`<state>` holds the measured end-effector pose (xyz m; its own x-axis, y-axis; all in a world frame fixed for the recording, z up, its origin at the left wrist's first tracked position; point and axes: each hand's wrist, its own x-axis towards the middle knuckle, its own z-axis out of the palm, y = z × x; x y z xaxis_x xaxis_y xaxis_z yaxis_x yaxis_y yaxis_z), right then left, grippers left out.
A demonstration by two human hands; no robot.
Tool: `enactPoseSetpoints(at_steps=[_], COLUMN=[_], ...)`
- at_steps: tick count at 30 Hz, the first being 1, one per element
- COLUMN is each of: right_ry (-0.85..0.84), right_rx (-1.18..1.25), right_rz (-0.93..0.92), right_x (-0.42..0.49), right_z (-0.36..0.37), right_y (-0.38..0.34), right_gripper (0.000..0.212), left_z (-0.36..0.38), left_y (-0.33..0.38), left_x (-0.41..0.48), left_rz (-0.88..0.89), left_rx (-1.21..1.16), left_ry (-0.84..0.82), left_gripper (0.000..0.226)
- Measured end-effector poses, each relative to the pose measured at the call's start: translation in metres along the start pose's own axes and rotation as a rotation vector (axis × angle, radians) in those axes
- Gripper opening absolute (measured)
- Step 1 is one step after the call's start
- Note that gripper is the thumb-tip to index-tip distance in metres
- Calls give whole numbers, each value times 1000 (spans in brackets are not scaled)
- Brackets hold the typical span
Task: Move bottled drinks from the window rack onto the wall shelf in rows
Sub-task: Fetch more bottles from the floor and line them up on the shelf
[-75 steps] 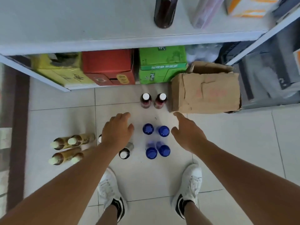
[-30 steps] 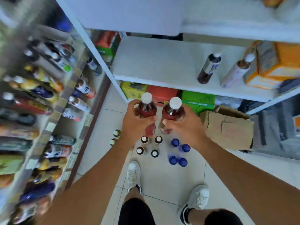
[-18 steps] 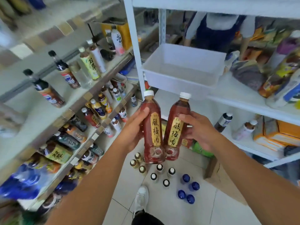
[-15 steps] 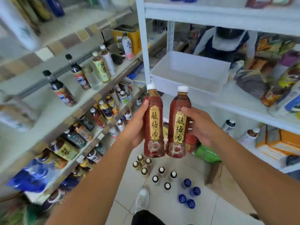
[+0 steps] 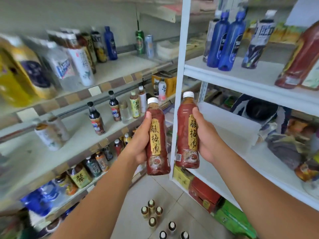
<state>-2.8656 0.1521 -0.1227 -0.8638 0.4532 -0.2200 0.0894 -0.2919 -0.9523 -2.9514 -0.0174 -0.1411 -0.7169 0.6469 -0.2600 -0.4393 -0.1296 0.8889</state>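
While both are held upright and slightly apart in mid-air, neither bottle rests on any shelf. The left hand (image 5: 138,145) grasps a red-brown plastic bottle with a white screw cap (image 5: 157,152), its thumb lying up the bottle's left side and its fingers hidden behind. The right hand (image 5: 207,140) wraps around the second red-brown bottle (image 5: 187,135), which has the same white cap, with its thumb pressed high on the bottle's right shoulder. Each bottle carries a tall gold label with the black brush characters 酸梅汤 running downward, above a round picture near the base.

The white metal upright post (image 5: 179,66) of the white shelf unit (image 5: 241,78) shows between the bottles, and the second bottle overlaps it. On that unit's upper board stand two translucent blue bottles (image 5: 224,42), their labels too blurred to read. To the left, on the tile-edged ledge (image 5: 110,137), a dark cola bottle with a black cap (image 5: 95,120) bears the Pepsi roundel, and a pale green-labelled tea bottle (image 5: 135,106) reads 双萃. More capped bottles (image 5: 151,212) stand clustered on the tiled floor (image 5: 131,213) below.
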Motion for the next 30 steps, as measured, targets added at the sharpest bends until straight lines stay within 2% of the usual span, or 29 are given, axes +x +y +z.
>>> enactPoseSetpoints(at_steps=[2, 6, 10, 13, 15, 18, 22, 24, 27, 30], right_ry=[-37, -120, -156, -189, -211, -203, -235, -249, -243, -255], right_rx=[-36, -92, -133, -170, -191, -208, -177, -148, -112, -120], right_rz=[-11, -52, -86, -108, -142, -185, -235, -264, -298, -321], right_x=[13, 50, 92, 122, 141, 173, 211, 230, 260, 289], right_z=[14, 49, 98, 137, 159, 186, 212, 224, 241, 262], right_y=[-8, -19, -29, -32, -36, -46, -67, -81, -97, -108], right_gripper=[51, 53, 50, 63, 66, 76, 90, 88, 73, 69], left_z=[-11, -35, -75, -101, -113, -127, -135, -137, -144, -153], left_y=[13, 46, 84, 116, 140, 184, 254, 292, 342, 384], left_x=[6, 22, 51, 72, 86, 109, 135, 148, 169, 191], left_rz=[46, 150, 215, 256, 305, 385, 448, 457, 442, 390], left_rx=[3, 23, 28, 103, 207, 452, 655, 754, 982, 1176], left_ry=[63, 157, 248, 304, 332, 318, 282, 268, 267, 293], left_gripper=[91, 60, 70, 54, 44, 49, 45, 48, 56, 51])
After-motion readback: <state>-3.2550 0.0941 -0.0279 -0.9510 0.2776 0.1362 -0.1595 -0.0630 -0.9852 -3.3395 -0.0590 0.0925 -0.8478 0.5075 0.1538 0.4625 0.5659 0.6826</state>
